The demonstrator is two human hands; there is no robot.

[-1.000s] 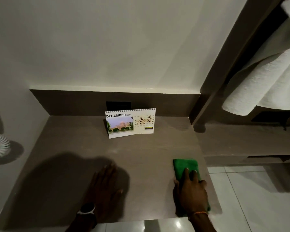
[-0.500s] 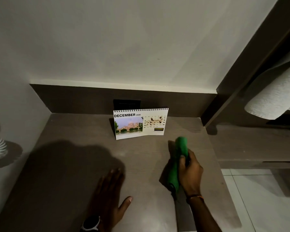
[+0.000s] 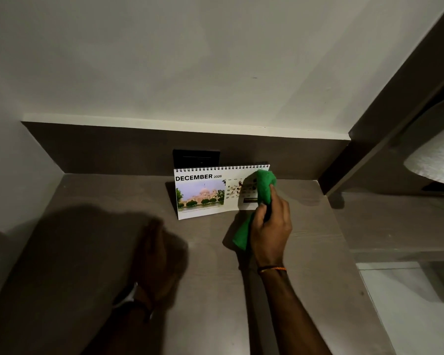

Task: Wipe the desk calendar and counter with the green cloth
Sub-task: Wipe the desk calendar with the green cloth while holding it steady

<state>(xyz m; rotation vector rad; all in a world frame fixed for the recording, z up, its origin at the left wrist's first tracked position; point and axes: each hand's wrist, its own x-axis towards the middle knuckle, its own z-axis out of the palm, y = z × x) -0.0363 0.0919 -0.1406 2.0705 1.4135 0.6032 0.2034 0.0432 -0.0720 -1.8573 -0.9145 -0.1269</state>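
Note:
A white spiral-bound desk calendar showing "December" stands upright near the back of the brown counter. My right hand grips the bunched green cloth and presses its top end against the calendar's right half, hiding part of the date grid. The cloth's lower end hangs beside my palm down to the counter. My left hand lies flat on the counter in shadow, fingers apart, with a watch on the wrist.
A black wall plate sits behind the calendar on the dark backsplash. A dark vertical panel bounds the counter on the right, with a white towel hanging beyond it. A lower shelf and white floor tiles lie to the right.
My right hand lifted the green cloth off the counter's front right, carried it toward the back, and now holds it against the calendar. The view moved closer.

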